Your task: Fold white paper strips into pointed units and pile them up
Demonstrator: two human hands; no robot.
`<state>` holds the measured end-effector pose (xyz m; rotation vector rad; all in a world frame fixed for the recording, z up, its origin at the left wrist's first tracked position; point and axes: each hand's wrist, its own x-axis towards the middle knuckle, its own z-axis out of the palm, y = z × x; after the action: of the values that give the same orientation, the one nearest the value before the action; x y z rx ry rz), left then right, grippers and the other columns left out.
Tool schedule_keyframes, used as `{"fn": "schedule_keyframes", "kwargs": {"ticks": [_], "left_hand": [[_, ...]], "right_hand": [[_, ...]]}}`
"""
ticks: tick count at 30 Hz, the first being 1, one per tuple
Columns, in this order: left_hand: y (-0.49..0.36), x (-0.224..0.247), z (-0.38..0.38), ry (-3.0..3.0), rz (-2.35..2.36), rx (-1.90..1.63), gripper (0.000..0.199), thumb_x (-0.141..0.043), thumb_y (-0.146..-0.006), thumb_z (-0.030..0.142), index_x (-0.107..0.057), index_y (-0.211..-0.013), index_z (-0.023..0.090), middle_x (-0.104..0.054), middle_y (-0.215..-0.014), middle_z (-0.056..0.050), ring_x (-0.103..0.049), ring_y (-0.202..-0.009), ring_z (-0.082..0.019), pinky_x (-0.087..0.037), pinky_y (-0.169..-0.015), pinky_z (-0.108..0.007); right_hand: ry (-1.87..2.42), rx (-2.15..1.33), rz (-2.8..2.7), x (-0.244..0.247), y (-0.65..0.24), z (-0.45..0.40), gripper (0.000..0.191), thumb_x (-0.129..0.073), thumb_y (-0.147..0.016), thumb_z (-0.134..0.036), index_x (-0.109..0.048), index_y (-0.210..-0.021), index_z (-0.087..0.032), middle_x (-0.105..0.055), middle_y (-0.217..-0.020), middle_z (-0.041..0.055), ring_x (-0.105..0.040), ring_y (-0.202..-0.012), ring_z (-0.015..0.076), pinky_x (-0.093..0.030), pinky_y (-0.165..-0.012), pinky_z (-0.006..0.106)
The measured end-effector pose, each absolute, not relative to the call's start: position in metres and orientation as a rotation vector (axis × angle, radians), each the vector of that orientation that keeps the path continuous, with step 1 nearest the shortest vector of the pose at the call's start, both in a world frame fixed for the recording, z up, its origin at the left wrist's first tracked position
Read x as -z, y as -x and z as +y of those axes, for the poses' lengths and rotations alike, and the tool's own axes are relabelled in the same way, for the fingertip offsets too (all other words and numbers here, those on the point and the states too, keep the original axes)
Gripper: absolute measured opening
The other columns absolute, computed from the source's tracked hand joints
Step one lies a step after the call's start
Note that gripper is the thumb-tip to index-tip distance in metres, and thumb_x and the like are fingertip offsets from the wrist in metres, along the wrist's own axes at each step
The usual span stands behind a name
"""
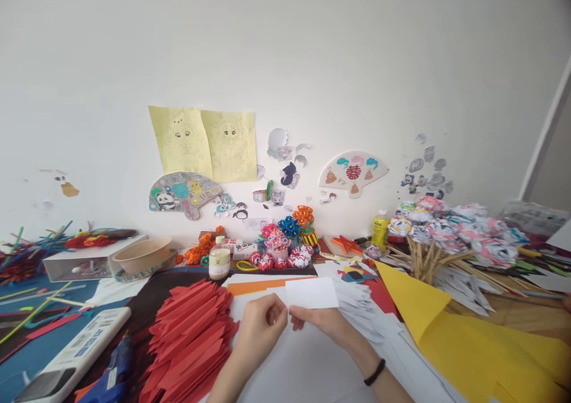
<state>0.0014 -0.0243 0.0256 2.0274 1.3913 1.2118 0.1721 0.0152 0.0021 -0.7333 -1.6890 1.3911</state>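
My right hand (314, 321), with a black band on the wrist, pinches the lower left part of a small white paper rectangle (313, 293). Close beside it, my left hand (267, 317) is curled with thumb and fingertips together near the paper's lower left corner; anything between those fingertips is too small to make out. Under both hands lie large white sheets (289, 367). Left of my left hand is a heap of folded red paper strips (191, 343). Folded white paper pieces (359, 308) lie beyond my right hand.
Yellow paper (482, 343) spreads at the right, below a bunch of paper flowers on sticks (450, 230). A glue gun (113, 373) and power strip (80, 355) lie at the left. A white-capped bottle (219, 259) and small flower crafts (276, 242) stand near the wall.
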Motion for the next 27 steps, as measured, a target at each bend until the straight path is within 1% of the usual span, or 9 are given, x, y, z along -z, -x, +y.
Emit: {"fn": "schedule_keyframes", "kwargs": {"ticks": [6,13,18,27], "left_hand": [[-0.001,-0.026,-0.025,-2.049,1.339,-1.229,0.02,-0.05,-0.081,0.024,-0.06,-0.065,0.016,-0.054,-0.055,0.001,-0.042,-0.051,-0.01,-0.031,-0.049,-0.02],[-0.002,-0.03,-0.029,-2.043,1.257,-1.173,0.022,-0.049,-0.083,0.026,-0.062,-0.068,0.016,-0.061,-0.06,-0.001,-0.047,-0.054,-0.011,-0.034,-0.052,-0.021],[-0.001,-0.031,-0.031,-2.067,1.24,-1.131,0.023,-0.047,-0.085,0.026,-0.062,-0.069,0.016,-0.06,-0.059,-0.001,-0.048,-0.054,-0.012,-0.033,-0.052,-0.021],[-0.002,-0.032,-0.032,-2.091,1.204,-1.083,0.027,-0.047,-0.086,0.027,-0.065,-0.069,0.017,-0.065,-0.063,-0.002,-0.049,-0.055,-0.012,-0.033,-0.053,-0.021]], "right_hand": [[0.738,-1.383,-1.706,-0.005,-0.172,0.012,0.035,-0.06,-0.081,-0.047,-0.066,-0.071,-0.014,-0.064,-0.067,0.0039,-0.061,-0.063,0.0172,-0.048,-0.062,0.03],[0.766,-1.377,-1.729,-0.013,-0.173,0.006,0.031,-0.059,-0.08,-0.044,-0.065,-0.066,-0.016,-0.062,-0.065,0.0017,-0.059,-0.065,0.0171,-0.047,-0.067,0.03],[0.765,-1.337,-1.754,-0.017,-0.172,0.005,0.03,-0.059,-0.079,-0.042,-0.063,-0.063,-0.017,-0.062,-0.064,0.0012,-0.058,-0.064,0.017,-0.047,-0.067,0.03],[0.696,-1.328,-1.782,-0.014,-0.174,0.007,0.028,-0.057,-0.081,-0.039,-0.062,-0.064,-0.017,-0.061,-0.064,0.0016,-0.057,-0.064,0.0169,-0.046,-0.066,0.03]]}}
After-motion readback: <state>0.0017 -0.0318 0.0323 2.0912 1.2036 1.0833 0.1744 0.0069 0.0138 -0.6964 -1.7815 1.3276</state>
